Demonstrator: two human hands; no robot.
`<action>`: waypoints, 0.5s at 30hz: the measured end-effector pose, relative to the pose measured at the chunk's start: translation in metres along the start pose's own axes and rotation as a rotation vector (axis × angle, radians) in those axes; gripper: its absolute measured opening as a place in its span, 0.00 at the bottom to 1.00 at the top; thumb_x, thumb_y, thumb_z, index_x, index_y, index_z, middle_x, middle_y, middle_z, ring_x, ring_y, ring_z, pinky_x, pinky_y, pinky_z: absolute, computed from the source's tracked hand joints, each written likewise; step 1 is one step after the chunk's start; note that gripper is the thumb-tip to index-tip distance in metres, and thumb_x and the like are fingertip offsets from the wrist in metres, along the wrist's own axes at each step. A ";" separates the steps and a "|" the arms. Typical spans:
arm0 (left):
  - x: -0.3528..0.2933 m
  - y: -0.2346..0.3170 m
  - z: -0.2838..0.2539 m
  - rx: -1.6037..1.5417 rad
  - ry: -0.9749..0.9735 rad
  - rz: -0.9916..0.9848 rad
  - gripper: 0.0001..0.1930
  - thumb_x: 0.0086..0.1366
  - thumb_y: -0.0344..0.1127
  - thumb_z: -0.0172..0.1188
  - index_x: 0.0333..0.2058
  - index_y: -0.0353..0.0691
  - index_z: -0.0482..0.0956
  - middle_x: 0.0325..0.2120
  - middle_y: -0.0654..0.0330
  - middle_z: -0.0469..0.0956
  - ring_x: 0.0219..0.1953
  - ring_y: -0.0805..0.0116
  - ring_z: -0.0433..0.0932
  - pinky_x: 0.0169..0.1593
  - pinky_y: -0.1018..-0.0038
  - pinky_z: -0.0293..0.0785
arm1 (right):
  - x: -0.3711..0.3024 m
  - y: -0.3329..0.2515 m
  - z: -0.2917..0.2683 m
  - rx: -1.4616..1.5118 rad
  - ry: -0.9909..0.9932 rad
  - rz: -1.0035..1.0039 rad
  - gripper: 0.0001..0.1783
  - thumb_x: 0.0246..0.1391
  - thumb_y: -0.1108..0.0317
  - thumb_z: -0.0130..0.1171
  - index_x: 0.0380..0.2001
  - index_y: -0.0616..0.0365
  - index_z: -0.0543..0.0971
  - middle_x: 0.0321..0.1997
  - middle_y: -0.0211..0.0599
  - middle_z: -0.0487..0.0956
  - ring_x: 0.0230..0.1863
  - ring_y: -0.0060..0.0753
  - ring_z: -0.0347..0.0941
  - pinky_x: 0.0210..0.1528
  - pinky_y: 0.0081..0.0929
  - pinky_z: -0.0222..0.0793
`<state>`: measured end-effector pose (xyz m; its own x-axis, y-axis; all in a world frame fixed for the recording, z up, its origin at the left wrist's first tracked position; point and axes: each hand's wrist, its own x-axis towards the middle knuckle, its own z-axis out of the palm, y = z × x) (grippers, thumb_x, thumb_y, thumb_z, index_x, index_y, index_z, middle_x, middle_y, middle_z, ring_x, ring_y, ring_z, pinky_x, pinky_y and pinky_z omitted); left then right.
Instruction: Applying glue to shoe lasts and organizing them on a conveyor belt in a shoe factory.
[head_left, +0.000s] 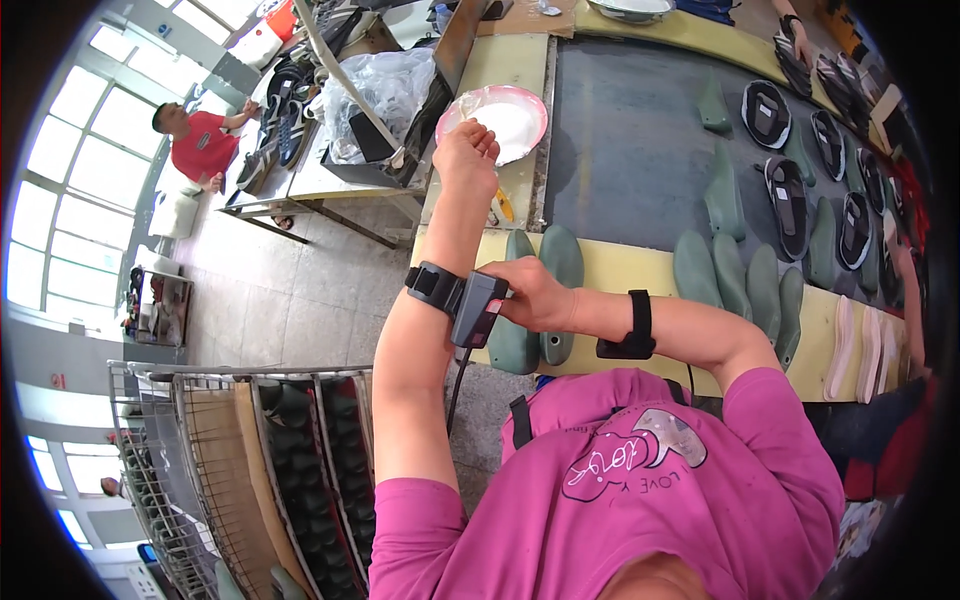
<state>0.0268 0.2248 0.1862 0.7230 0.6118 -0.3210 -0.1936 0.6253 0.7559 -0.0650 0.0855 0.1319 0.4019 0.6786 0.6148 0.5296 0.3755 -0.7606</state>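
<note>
My left hand [467, 158] is raised at the near edge of a white plate with a pink rim [520, 125], its fingers curled in with nothing visible in them. Strapped to my left forearm is a black box-shaped device [478, 312] with a small lit screen and a cable hanging down. My right hand [540, 293] reaches across and grips the side of that device, thumb and fingers closed on it. Just beneath the right hand, two green shoe lasts [562, 262] stand at the yellow table edge. A black strapped unit [630, 345] sits on my right forearm.
A grey conveyor belt [640, 150] carries black shoe uppers [788, 205] and more green lasts [725, 190]. Pink insoles [840, 350] lie at the right edge. A wire rack [200, 450] stands at left. A co-worker in red [203, 145] is beyond; another's hand [797, 40] shows far right.
</note>
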 end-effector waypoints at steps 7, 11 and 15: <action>-0.009 -0.029 -0.026 0.070 0.036 0.069 0.07 0.52 0.27 0.53 0.31 0.34 0.71 0.19 0.60 0.70 0.22 0.69 0.69 0.25 0.75 0.67 | -0.016 -0.004 0.005 0.056 -0.102 0.079 0.11 0.42 0.71 0.62 0.31 0.61 0.75 0.21 0.44 0.73 0.18 0.40 0.69 0.22 0.29 0.64; -0.021 -0.044 -0.044 0.226 -0.037 0.181 0.08 0.50 0.25 0.53 0.31 0.31 0.72 0.19 0.59 0.71 0.19 0.72 0.69 0.23 0.78 0.66 | -0.020 -0.012 0.015 0.220 -0.100 0.099 0.10 0.42 0.71 0.62 0.31 0.60 0.75 0.22 0.46 0.73 0.21 0.44 0.69 0.24 0.29 0.65; -0.031 -0.056 -0.080 0.926 -0.040 0.645 0.06 0.50 0.25 0.54 0.29 0.31 0.74 0.19 0.59 0.74 0.22 0.71 0.72 0.26 0.77 0.69 | -0.033 -0.004 0.036 0.147 -0.148 0.128 0.12 0.41 0.72 0.62 0.32 0.59 0.75 0.26 0.45 0.75 0.27 0.46 0.73 0.28 0.31 0.67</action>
<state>-0.0380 0.2094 0.1080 0.6895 0.6642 0.2888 0.0153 -0.4120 0.9111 -0.1073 0.0838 0.1073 0.3393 0.8075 0.4826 0.3625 0.3612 -0.8592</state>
